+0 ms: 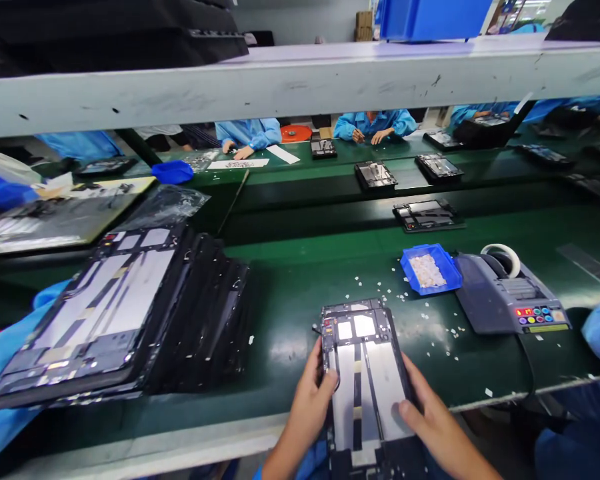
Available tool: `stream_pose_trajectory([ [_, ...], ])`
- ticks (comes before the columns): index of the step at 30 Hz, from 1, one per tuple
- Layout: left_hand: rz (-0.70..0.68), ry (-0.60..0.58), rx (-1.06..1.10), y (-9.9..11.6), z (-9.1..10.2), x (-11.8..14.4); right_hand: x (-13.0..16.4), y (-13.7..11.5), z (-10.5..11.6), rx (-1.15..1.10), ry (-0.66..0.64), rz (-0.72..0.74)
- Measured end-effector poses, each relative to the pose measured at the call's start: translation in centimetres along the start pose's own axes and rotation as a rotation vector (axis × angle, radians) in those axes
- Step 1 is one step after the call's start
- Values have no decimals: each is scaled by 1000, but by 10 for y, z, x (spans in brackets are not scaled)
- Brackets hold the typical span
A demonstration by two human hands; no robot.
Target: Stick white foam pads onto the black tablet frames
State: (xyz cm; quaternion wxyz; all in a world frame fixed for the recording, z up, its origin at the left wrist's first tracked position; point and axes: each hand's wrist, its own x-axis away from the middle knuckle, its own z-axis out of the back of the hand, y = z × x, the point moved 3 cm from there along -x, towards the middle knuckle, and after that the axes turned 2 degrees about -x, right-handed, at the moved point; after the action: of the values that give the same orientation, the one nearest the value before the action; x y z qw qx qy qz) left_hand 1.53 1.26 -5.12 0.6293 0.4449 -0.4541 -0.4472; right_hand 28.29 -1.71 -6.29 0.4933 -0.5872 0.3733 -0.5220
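Observation:
An opened tablet (366,393) with bare pale battery panels and dark ribbon cables is held at the table's front edge, its far end tilted up. My left hand (310,393) grips its left side, thumb on top. My right hand (425,413) grips the right side, thumb lying over the battery panel. The edge of what looks like another tablet shows just beyond its top; I cannot tell whether it is also held. To the left is a tall stack of similar opened tablets (105,293), leaning and layered with black frames. My fingers beneath the tablet are hidden.
A blue tray (433,269) of small pale pieces stands beside a grey tape dispenser (510,293). Small white bits lie scattered on the green table (290,320). More opened tablets (427,215) lie farther back. A shelf (300,83) crosses above; co-workers in blue sleeves sit opposite.

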Motion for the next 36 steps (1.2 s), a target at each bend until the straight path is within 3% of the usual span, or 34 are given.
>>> stream_pose_trajectory([
  [3, -282, 169, -358, 37, 23, -27, -13, -15, 14, 45, 188, 48],
  [6, -568, 32, -744, 71, 25, -52, -23, -40, 18, 107, 236, 144],
  [8, -650, -48, -949, 80, 19, -62, -28, -60, 14, 150, 207, 221],
  [10, -689, -38, -1074, 82, 14, -66, -32, -78, 9, 203, 186, 283],
  [14, -759, 31, -1037, 77, 14, -61, -50, -105, -7, 291, 137, 332],
  [19, -904, 23, -722, 78, 20, -50, -103, -128, -47, 371, -116, 367],
  [22, -880, 27, -586, 77, 19, -48, -128, -129, -72, 384, -286, 311],
  [25, -692, 83, -459, 71, 14, -50, -135, -123, -84, 323, -345, 194],
  [27, -532, 117, -401, 66, 11, -51, -134, -122, -86, 317, -317, 166],
  [30, -375, 120, -371, 62, 5, -48, -129, -123, -86, 376, -242, 236],
  [36, -451, 61, -428, 68, 3, -35, -126, -119, -87, 396, -47, 401],
])
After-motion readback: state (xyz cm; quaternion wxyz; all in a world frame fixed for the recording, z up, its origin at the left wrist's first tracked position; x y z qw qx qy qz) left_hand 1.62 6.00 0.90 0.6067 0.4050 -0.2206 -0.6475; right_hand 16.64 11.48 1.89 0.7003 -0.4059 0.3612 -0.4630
